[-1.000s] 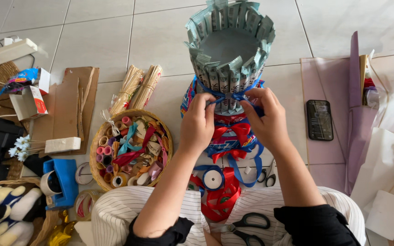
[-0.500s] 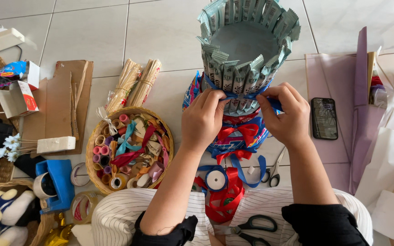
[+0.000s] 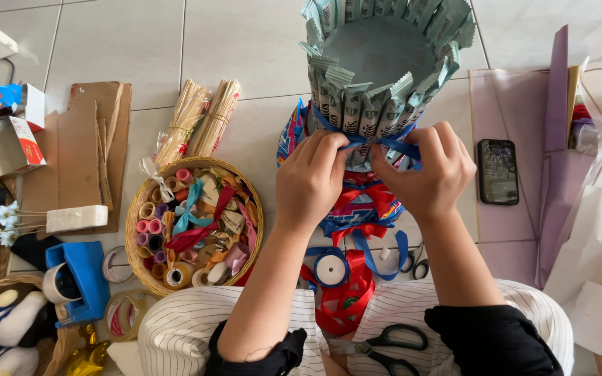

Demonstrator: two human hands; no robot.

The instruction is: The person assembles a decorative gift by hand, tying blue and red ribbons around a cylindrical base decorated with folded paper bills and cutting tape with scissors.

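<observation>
A: Grip status?

B: Both hands pinch the blue ribbon (image 3: 384, 143) at the front of the sachet tower (image 3: 377, 76). Left hand (image 3: 311, 177) has thumb and forefinger closed narrow on the ribbon's left part. Right hand (image 3: 426, 170) is closed on the right part. Fingertips nearly meet in the middle.

A: How does it handle?

B: Ribbon looks thin, soft and slick, and likely slips unless pinched tight. Sachets look light and crinkly, held only by the band, so I'd judge they shift if squeezed hard. Best hold is the ribbon ends near the knot point, not the sachets.

A: Orientation?

B: Tower stands upright on the floor (image 3: 141, 42), long axis vertical, open top toward the camera. Ribbon runs horizontally round its upper ring. Lower tiers carry red and blue ribbon.

A: Surroundings?

B: Ribbon spool (image 3: 331, 268) just below the hands, near the lap. Scissors (image 3: 384, 345) on the lap. Basket (image 3: 134, 240) of ribbon rolls to the left, phone (image 3: 497, 170) to the right, stick bundles (image 3: 200, 122) beyond the basket.
</observation>
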